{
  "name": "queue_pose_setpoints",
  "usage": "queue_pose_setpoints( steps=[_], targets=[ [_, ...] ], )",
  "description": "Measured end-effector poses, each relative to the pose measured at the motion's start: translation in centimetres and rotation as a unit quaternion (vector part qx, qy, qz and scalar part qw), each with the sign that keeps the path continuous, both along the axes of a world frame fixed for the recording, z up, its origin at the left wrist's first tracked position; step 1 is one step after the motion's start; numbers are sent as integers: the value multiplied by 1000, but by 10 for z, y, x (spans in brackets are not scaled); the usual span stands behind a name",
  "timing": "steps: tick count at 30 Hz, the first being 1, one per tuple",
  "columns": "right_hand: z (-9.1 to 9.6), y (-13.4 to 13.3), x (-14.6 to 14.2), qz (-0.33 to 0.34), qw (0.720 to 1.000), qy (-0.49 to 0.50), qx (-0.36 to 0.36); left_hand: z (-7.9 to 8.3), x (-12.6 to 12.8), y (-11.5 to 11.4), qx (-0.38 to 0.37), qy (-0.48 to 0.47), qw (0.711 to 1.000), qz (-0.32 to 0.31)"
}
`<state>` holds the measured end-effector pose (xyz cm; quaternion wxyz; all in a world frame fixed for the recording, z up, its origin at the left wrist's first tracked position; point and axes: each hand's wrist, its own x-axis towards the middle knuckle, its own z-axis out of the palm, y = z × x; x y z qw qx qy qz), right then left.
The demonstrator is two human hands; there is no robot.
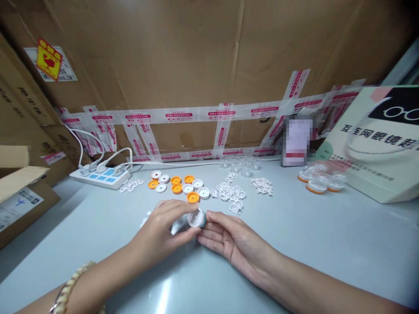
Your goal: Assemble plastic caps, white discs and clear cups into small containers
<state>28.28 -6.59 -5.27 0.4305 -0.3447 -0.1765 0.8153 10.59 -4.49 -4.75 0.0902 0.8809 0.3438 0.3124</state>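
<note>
My left hand [160, 233] and my right hand [225, 240] meet at the middle of the grey table [294, 244]. Between their fingertips sits a small round white cap with a teal rim [197, 218]. The left fingers pinch it from the left and top, and the right fingers close on it from the right. Just beyond my hands lie several loose orange and white caps [178, 185] and a heap of small white wheel-shaped inserts [229, 194]. A second small pile of white inserts [262, 185] lies further right.
A white power strip [100, 176] with plugged cables sits at the back left. Clear little cups [240, 165] stand by the taped cardboard wall. Assembled orange-based caps [319, 179] lie at the right beside a printed bag [376, 144]. A cardboard box [19, 196] stands at the left.
</note>
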Motion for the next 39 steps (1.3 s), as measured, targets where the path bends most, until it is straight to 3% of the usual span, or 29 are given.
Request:
queue_pose_setpoints(
  steps=[8,13,16,19,21,22,24,25,27,29,32,35,39],
  targets=[
    [9,1,12,23,995,-86,39,0,6,-3,-19,60,998,8],
    [20,-1,17,-52,985,-149,71,-4,5,-4,-40,116,992,25],
    [35,8,35,-127,961,-178,172,-5,6,-5,-46,133,990,20],
    [51,27,74,-233,885,-253,313,-4,6,-6,-45,138,989,19],
    [55,42,106,-297,801,-363,372,-3,6,-7,-50,139,989,21],
    [54,49,121,-296,765,-435,372,-3,6,-7,-53,141,988,20],
    [46,61,144,-229,713,-580,321,-3,5,-9,-60,143,988,15],
    [39,66,151,-148,693,-631,316,-3,5,-9,-63,143,988,12],
    [26,74,157,-27,641,-695,323,-3,4,-10,-58,134,989,9],
    [15,80,155,43,594,-730,335,-1,2,-11,-34,110,993,7],
    [7,90,144,57,524,-760,379,3,-1,-11,22,60,998,6],
    [8,101,129,69,437,-773,456,7,-4,-9,52,26,998,2],
    [12,115,103,158,309,-796,495,8,-5,-6,46,14,999,-4]
  ],
)
